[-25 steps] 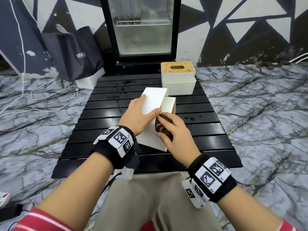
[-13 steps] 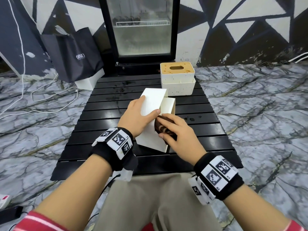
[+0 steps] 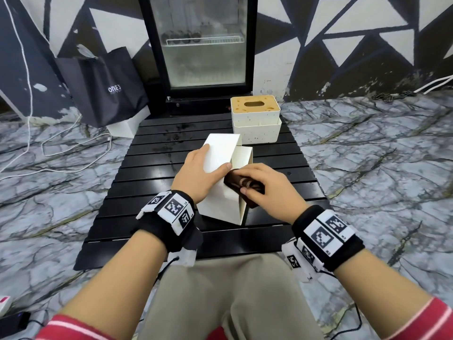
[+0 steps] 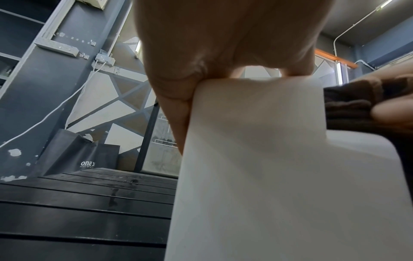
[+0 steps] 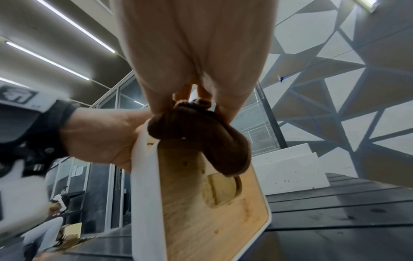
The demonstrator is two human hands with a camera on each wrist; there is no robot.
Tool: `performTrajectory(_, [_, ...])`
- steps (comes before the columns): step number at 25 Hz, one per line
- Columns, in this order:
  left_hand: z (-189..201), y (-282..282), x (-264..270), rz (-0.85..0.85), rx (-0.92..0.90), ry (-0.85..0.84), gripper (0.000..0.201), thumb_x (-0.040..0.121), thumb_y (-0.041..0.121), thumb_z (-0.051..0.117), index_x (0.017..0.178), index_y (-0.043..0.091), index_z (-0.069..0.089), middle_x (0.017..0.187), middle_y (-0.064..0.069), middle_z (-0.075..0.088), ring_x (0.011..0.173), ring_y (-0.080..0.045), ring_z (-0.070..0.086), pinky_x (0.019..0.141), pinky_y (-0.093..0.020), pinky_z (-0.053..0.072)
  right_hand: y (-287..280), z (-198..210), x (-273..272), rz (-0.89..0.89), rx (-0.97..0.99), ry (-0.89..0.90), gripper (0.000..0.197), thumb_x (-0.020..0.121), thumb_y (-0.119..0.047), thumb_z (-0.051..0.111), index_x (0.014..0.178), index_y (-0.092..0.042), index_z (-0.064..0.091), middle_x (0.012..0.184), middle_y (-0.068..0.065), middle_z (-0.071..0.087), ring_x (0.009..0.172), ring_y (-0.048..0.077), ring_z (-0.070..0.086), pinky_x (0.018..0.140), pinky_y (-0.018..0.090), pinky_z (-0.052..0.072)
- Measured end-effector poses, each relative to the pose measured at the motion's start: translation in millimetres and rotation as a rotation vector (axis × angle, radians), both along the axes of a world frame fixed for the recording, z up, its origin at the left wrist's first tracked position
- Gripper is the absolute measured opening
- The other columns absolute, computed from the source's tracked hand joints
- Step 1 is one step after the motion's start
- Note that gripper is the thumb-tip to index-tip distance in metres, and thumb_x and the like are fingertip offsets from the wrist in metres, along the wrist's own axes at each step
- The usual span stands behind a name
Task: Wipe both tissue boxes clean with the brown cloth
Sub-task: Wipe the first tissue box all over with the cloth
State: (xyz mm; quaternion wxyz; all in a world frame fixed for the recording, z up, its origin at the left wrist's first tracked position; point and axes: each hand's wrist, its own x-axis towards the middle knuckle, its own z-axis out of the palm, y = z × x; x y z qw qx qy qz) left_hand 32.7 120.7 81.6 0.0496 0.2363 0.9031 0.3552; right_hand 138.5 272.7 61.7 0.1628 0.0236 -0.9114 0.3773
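A white tissue box (image 3: 220,192) stands tipped on its side in the middle of the black slatted table (image 3: 152,185), its wooden lid (image 5: 201,203) facing right. My left hand (image 3: 199,174) grips the box from the left, thumb over its upper edge (image 4: 252,159). My right hand (image 3: 266,190) holds a bunched brown cloth (image 3: 241,186) against the wooden lid; the cloth (image 5: 201,139) sits near the lid's top, above the oval slot. A second white tissue box (image 3: 256,119) with a wooden lid stands upright at the table's far edge.
A glass-door fridge (image 3: 201,45) stands behind the table. A dark shopping bag (image 3: 103,87) leans at the back left, with white cables (image 3: 61,153) on the marble floor. My knees (image 3: 228,295) are against the table's near edge.
My right hand with the cloth has slid a little to the right and down along the box's lid. My left hand keeps the same grip on the box.
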Motion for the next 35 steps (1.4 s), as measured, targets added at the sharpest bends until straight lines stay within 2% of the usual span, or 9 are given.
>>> performTrajectory(6, [2, -1, 2, -0.013, 0.001, -0.011, 0.077, 0.087, 0.055, 0.053, 0.148, 0.02, 0.022, 0.151, 0.0, 0.027, 0.133, -0.017, 0.034, 0.094, -0.027, 0.029, 29, -6, 6, -0.168, -0.09, -0.029, 0.036, 0.081, -0.008, 0.064, 0.114, -0.022, 0.061, 0.103, -0.005, 0.059, 0.094, 0.004, 0.052, 0.08, -0.006, 0.029])
performTrajectory(10, [0, -2, 0, -0.028, -0.008, -0.03, 0.092, 0.071, 0.069, 0.046, 0.147, 0.022, 0.023, 0.149, 0.0, 0.029, 0.131, -0.018, 0.038, 0.093, -0.029, 0.031, 37, -30, 6, -0.159, 0.023, -0.218, 0.033, 0.08, -0.003, 0.061, 0.109, -0.018, 0.065, 0.105, 0.003, 0.061, 0.098, 0.015, 0.056, 0.086, 0.011, 0.037])
performTrajectory(15, [-4, -1, -4, -0.033, -0.014, -0.021, 0.098, 0.063, 0.078, 0.041, 0.144, 0.024, 0.03, 0.145, 0.0, 0.035, 0.124, -0.018, 0.043, 0.096, -0.034, 0.04, 39, -47, 2, -0.08, 0.264, -0.474, 0.035, 0.082, -0.008, 0.057, 0.115, -0.018, 0.061, 0.113, 0.009, 0.056, 0.106, 0.025, 0.054, 0.088, 0.019, 0.036])
performTrajectory(21, [-3, -2, -4, -0.028, -0.014, -0.035, 0.087, 0.079, 0.067, 0.052, 0.147, 0.022, 0.024, 0.149, 0.0, 0.031, 0.131, -0.017, 0.038, 0.094, -0.03, 0.035, 40, -42, 4, -0.057, 0.293, -0.577, 0.043, 0.08, -0.017, 0.064, 0.121, -0.022, 0.054, 0.12, 0.007, 0.051, 0.113, 0.025, 0.047, 0.096, 0.026, 0.036])
performTrajectory(23, [0, -6, -6, -0.065, 0.014, -0.061, 0.082, 0.084, 0.061, 0.052, 0.149, 0.022, 0.02, 0.152, 0.0, 0.029, 0.135, -0.018, 0.033, 0.102, -0.032, 0.031, 38, -28, 7, -0.072, 0.258, -0.504, 0.045, 0.08, -0.022, 0.065, 0.124, -0.024, 0.052, 0.125, 0.004, 0.05, 0.119, 0.022, 0.043, 0.101, 0.027, 0.033])
performTrajectory(27, [13, -20, -20, -0.108, -0.015, -0.094, 0.056, 0.094, 0.048, 0.042, 0.146, 0.04, 0.022, 0.15, 0.005, 0.035, 0.137, -0.017, 0.034, 0.11, -0.032, 0.027, 11, 10, 5, -0.05, 0.108, -0.09, 0.035, 0.086, -0.017, 0.058, 0.12, -0.023, 0.056, 0.126, -0.004, 0.053, 0.12, 0.013, 0.042, 0.1, 0.018, 0.025])
performTrajectory(30, [16, -27, -27, -0.15, -0.13, -0.07, 0.046, 0.098, 0.045, 0.035, 0.143, 0.042, 0.03, 0.149, 0.002, 0.037, 0.136, -0.017, 0.034, 0.111, -0.032, 0.026, -19, 17, -5, 0.032, 0.138, -0.03, 0.037, 0.089, -0.02, 0.053, 0.126, -0.025, 0.052, 0.135, -0.001, 0.044, 0.128, 0.015, 0.033, 0.106, 0.021, 0.021])
performTrajectory(33, [13, -35, -28, -0.168, -0.154, -0.042, 0.043, 0.099, 0.044, 0.031, 0.142, 0.041, 0.033, 0.148, 0.003, 0.037, 0.137, -0.015, 0.032, 0.11, -0.029, 0.024, -27, 11, -9, 0.007, 0.273, -0.034, 0.043, 0.088, -0.04, 0.037, 0.128, -0.034, 0.049, 0.144, -0.002, 0.035, 0.135, 0.02, 0.022, 0.107, 0.036, 0.024])
performTrajectory(35, [7, -45, -28, -0.123, -0.182, 0.031, 0.042, 0.097, 0.052, 0.03, 0.137, 0.046, 0.037, 0.147, 0.001, 0.038, 0.136, -0.018, 0.033, 0.111, -0.034, 0.025, -22, 12, -7, -0.041, 0.307, -0.052, 0.042, 0.087, -0.046, 0.033, 0.126, -0.041, 0.048, 0.146, -0.004, 0.033, 0.136, 0.021, 0.019, 0.106, 0.038, 0.024])
